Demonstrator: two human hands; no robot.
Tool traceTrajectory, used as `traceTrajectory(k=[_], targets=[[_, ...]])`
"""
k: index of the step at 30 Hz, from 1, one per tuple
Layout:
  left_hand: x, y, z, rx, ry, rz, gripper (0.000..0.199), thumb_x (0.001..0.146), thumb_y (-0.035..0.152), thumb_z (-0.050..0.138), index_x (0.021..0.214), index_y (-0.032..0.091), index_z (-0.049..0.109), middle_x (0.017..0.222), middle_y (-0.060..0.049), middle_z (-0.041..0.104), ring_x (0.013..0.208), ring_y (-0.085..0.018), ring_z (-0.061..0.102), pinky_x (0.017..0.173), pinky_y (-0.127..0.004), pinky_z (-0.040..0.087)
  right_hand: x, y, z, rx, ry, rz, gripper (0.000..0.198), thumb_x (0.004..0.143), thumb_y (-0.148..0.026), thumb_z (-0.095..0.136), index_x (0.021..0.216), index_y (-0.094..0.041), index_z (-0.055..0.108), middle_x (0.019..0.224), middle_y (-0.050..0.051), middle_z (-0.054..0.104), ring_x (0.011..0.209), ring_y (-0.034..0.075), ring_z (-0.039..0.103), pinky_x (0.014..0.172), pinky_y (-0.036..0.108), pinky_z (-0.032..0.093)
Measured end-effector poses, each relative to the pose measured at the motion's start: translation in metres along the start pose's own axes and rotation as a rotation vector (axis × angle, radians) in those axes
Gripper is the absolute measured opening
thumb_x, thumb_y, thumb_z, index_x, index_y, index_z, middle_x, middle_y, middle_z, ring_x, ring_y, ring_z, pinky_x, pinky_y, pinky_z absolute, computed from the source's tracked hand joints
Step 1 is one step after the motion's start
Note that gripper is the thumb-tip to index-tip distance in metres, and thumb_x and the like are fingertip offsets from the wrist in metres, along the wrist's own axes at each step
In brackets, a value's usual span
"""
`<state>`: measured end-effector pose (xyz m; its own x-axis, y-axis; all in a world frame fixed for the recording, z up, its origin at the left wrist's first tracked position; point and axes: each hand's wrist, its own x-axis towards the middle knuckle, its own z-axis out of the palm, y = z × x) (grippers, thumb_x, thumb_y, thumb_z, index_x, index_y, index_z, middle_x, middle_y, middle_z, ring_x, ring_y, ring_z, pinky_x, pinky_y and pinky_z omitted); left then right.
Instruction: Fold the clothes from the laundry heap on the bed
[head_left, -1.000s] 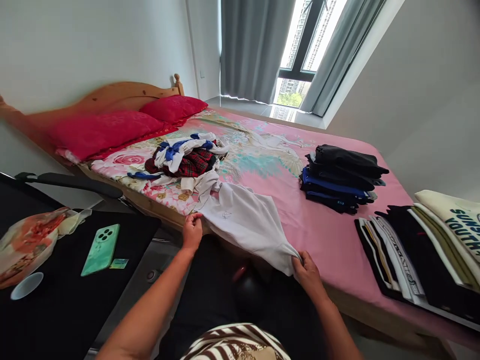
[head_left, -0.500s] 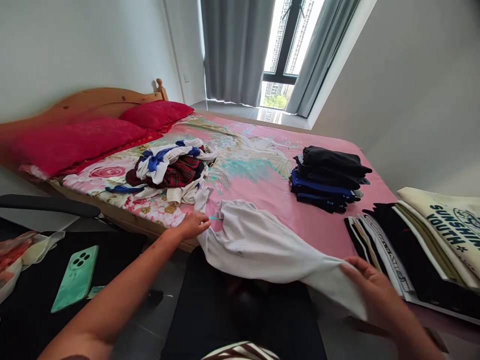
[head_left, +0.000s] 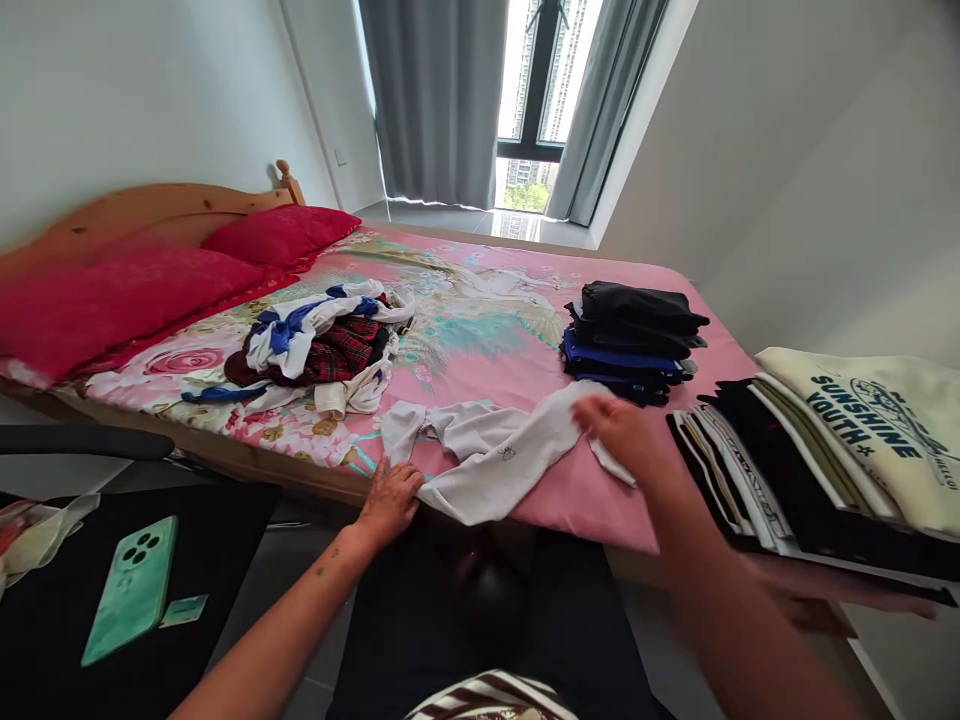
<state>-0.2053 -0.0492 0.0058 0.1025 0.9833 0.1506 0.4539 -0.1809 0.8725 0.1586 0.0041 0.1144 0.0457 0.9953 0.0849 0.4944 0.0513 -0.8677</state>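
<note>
A white shirt [head_left: 495, 465] with a small dark print lies loosely spread and creased at the near edge of the bed. My left hand [head_left: 391, 502] rests on the bed edge at the shirt's lower left, fingers laid out flat beside and against the cloth. Over the shirt's right end is my right hand [head_left: 616, 428], blurred by motion. Its fingers are at the cloth, but whether they pinch it is unclear. A sleeve-like end of the shirt shows under and right of that hand.
A rumpled clothes pile [head_left: 322, 345] lies left on the bed [head_left: 480, 345]. Folded dark clothes [head_left: 634, 335] are stacked at right, with a row of folded shirts [head_left: 787, 460] nearer. A green phone [head_left: 131, 590] and a card [head_left: 184, 610] lie on a black surface at lower left.
The shirt, stretched between my hands over the bed edge, now lies farther onto the bed. My right hand has moved forward and left; my left hand has come slightly down and nearer.
</note>
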Motion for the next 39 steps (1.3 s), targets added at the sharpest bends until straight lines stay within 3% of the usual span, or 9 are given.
traceTrajectory(k=[2,4,6,9,13,17,28,32,39], targets=[[-0.012,0.007,0.008,-0.142,-0.025,-0.070,0.021,0.058,0.008,0.072,0.067,0.026,0.066,0.073,-0.004,0.065,0.088,-0.027,0.062,0.102,-0.044,0.034,-0.046,0.032,0.045,-0.001,-0.355,0.166,0.045,0.077,-0.056,0.056,0.062,-0.015,0.062,0.056,0.005,0.061,0.051,0.015,0.054,0.051,0.028,0.041],[-0.027,0.020,0.018,-0.310,-0.141,-0.203,0.012,0.064,0.016,0.073,0.062,0.024,0.065,0.060,-0.001,0.061,0.063,-0.020,0.059,0.073,-0.031,0.048,-0.091,0.061,0.086,0.134,-0.576,0.467,0.050,0.079,-0.063,0.050,0.070,-0.015,0.063,0.063,0.006,0.064,0.049,0.014,0.053,0.045,0.026,0.039],[-0.041,0.035,0.031,-0.486,-0.297,-0.375,0.015,0.074,0.026,0.068,0.060,0.021,0.063,0.049,0.000,0.054,0.045,-0.014,0.049,0.047,-0.024,0.038,-0.121,0.079,0.113,0.413,-0.472,0.574,0.047,0.079,-0.063,0.050,0.080,-0.017,0.061,0.072,0.005,0.065,0.055,0.013,0.056,0.048,0.025,0.043],[-0.050,0.057,0.046,-0.759,-0.407,-0.552,0.030,0.085,0.036,0.055,0.062,0.017,0.063,0.041,0.000,0.049,0.034,-0.011,0.039,0.039,-0.023,0.031,-0.128,0.083,0.125,0.744,-0.169,0.552,0.035,0.079,-0.053,0.056,0.090,-0.021,0.056,0.077,0.002,0.062,0.063,0.013,0.059,0.055,0.025,0.049],[-0.037,0.076,0.047,-1.314,-0.224,-0.599,0.035,0.090,0.031,0.044,0.059,0.018,0.056,0.036,0.004,0.041,0.036,-0.011,0.042,0.062,-0.033,0.050,-0.096,0.074,0.111,0.973,-0.005,0.524,0.036,0.072,-0.033,0.061,0.106,-0.024,0.053,0.095,0.002,0.062,0.069,0.013,0.060,0.055,0.026,0.052],[-0.025,0.079,0.043,-1.724,-0.029,-0.625,0.020,0.086,0.014,0.042,0.068,0.020,0.050,0.039,0.009,0.037,0.035,-0.007,0.040,0.068,-0.031,0.051,-0.072,0.067,0.109,0.980,-0.041,0.549,0.041,0.066,-0.026,0.063,0.106,-0.025,0.056,0.114,0.003,0.058,0.059,0.009,0.057,0.050,0.025,0.051],[-0.039,0.084,0.054,-1.828,-0.031,-0.693,0.020,0.082,0.006,0.041,0.071,0.022,0.044,0.038,0.010,0.041,0.034,-0.008,0.043,0.063,-0.029,0.048,-0.045,0.067,0.118,0.973,0.044,0.442,0.038,0.068,-0.039,0.062,0.101,-0.025,0.050,0.063,-0.007,0.049,0.043,0.006,0.038,0.036,0.015,0.027],[-0.045,0.082,0.056,-1.821,-0.080,-0.718,0.016,0.085,0.012,0.043,0.072,0.022,0.044,0.039,0.010,0.042,0.036,-0.008,0.044,0.066,-0.031,0.049,-0.034,0.065,0.100,0.982,0.060,0.309,0.029,0.067,-0.038,0.064,0.090,-0.020,0.057,0.078,-0.001,0.058,0.062,0.010,0.050,0.047,0.017,0.037],[-0.057,0.084,0.065,-1.751,-0.124,-0.742,0.018,0.088,0.016,0.042,0.071,0.020,0.046,0.039,0.009,0.038,0.037,-0.008,0.042,0.066,-0.033,0.049,-0.046,0.064,0.080,0.828,0.005,0.137,0.036,0.074,-0.043,0.059,0.104,-0.024,0.060,0.093,0.000,0.065,0.089,0.018,0.057,0.075,0.027,0.047]])
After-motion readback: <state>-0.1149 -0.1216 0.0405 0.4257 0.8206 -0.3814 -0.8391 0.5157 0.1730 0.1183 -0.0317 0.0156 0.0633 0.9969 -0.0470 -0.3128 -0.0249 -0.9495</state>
